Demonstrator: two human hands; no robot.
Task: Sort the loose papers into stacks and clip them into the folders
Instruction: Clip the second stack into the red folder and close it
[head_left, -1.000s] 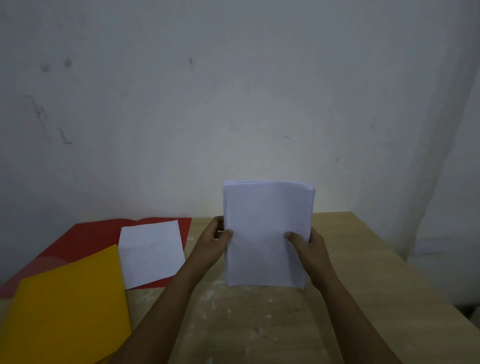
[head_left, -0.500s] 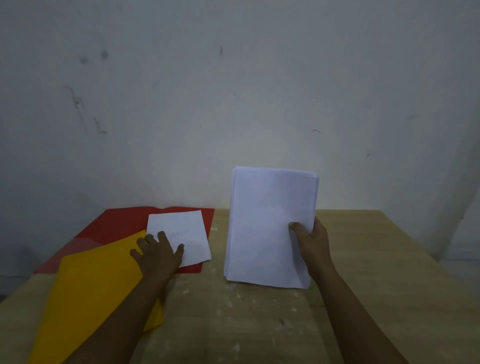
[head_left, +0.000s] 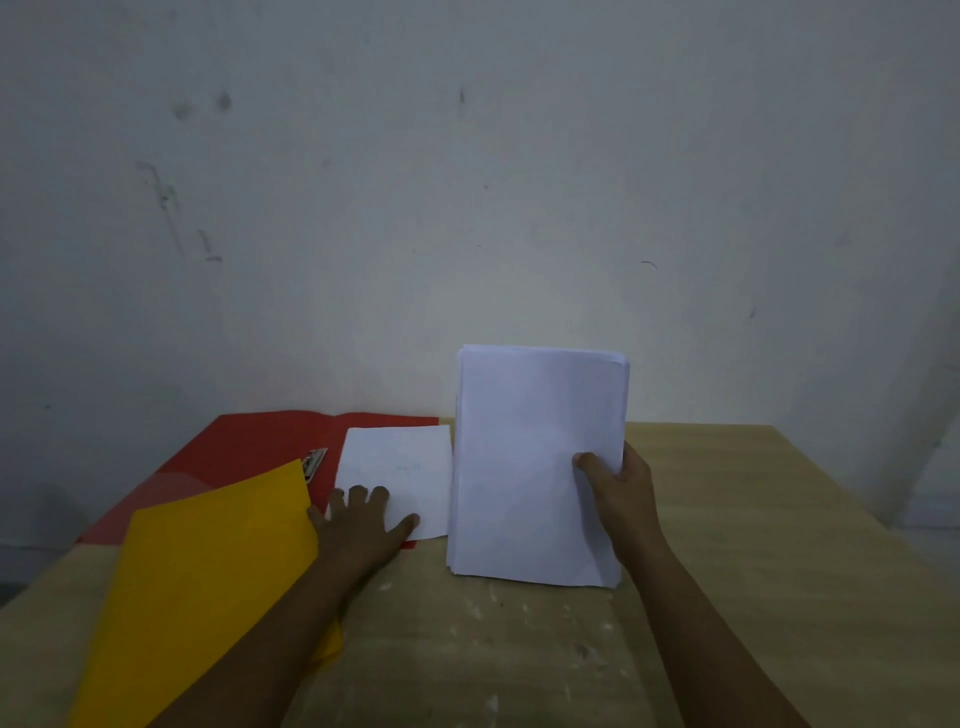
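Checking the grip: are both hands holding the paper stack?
No, only the right hand grips the paper stack; the left hand rests flat on a single sheet over the red folder.

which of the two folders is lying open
The red folder, by the wall: it lies spread flat with its metal clip showing. The yellow folder is shut and overlaps it.
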